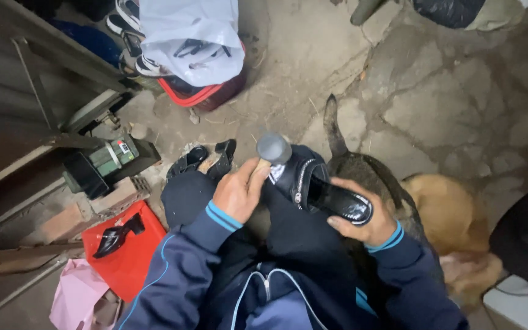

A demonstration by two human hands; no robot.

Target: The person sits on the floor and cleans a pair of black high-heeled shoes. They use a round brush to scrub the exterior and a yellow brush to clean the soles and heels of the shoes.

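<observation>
Sitting low over a cracked concrete floor (459, 104), the person in a dark blue tracksuit works across their own lap. The right hand (365, 220) is wrapped around the back end of a glossy black shoe (322, 189), thumb on top and fingers curled beneath, so the shoe lies across the knee with its toe pointing toward the left hand. The left hand (239, 190) is closed on the pale wooden handle of a hammer (270, 153), whose round grey head stands just above the toe end of the shoe; whether head and shoe touch cannot be told.

Just right of the lap a tan dog (453, 220) lies on the floor, and a tabby cat (349, 160) stretches out between it and the person's leg, tail pointing away. To the lower left a red tray (135, 260) carries a black high-heeled shoe (117, 235), with a pink cloth (77, 296) beside it. A little further off, a pair of black sandals (206, 160) rests on the floor before the knees, and a dark box holding a green bottle (114, 157) stands by a brick. Farthest away, a red basket (194, 95) sits under a white plastic bag (187, 36).
</observation>
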